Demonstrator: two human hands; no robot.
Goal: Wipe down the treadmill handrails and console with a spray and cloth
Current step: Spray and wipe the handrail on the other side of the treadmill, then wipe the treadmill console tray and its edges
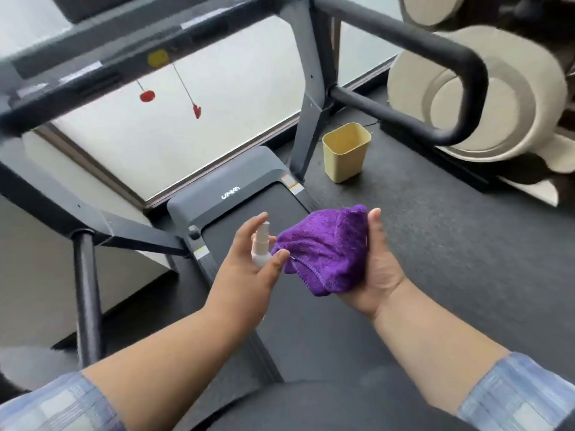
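Note:
My left hand [249, 269] grips a small white spray bottle [260, 245], its nozzle turned toward a bunched purple cloth [323, 247]. That cloth lies in my right hand [378, 259], whose fingers curl round it from behind with the thumb up. Both hands hover above the treadmill belt [245, 219]. The console bar [102, 66] runs across the top left, with a yellow safety key and red clip [196, 110] dangling from it. The right handrail [435, 54] loops round at the upper right.
A yellow plastic bin [346, 152] stands on the dark floor beside the treadmill's right upright [306, 119]. Beige padded gym equipment [485, 98] crowds the right edge. The left upright [87, 293] and a frosted window lie ahead and to the left.

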